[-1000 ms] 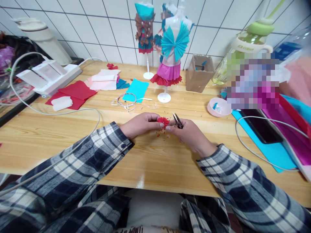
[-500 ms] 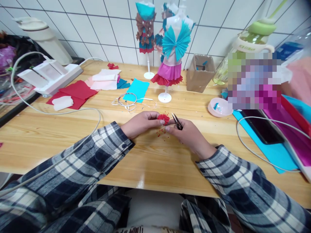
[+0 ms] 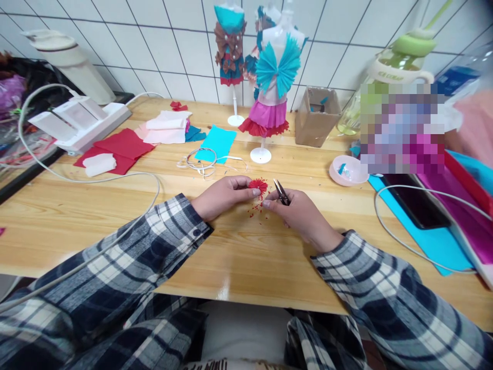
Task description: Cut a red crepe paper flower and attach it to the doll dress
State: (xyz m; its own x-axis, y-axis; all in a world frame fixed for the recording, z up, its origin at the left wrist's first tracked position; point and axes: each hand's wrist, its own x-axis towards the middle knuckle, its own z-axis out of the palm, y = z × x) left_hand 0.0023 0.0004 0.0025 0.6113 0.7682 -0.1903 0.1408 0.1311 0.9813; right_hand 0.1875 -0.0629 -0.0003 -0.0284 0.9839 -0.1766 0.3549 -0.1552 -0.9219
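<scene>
In the middle of the frame the left hand (image 3: 227,195) grips a red rosette (image 3: 257,185), thumb on the near side and fingers tucked behind, so that the pleats fan out past its fingertips. A little to the right, the right hand (image 3: 298,210) has its fingers curled around snips (image 3: 282,193), the points angled up and leftward; its thumb and forefinger come close together beside the rosette, though I can't tell whether they pinch anything. Red scraps (image 3: 255,208) (tiny, like confetti) lie on the table (image 3: 223,252) under and around the rosette. At the upper middle a mannequin (image 3: 275,38) wears a blue bow (image 3: 278,67) and a pink skirt (image 3: 269,110) with a red hem, and just left of it stands another figure (image 3: 230,46) dressed in blue, brown and red. A box (image 3: 314,128) stands to the right, with a pink bowl (image 3: 356,178) below it. Red paper (image 3: 134,146) lies at the left, near a power strip (image 3: 111,121); at the right a phone (image 3: 418,201) rests on blue paper (image 3: 408,226).
</scene>
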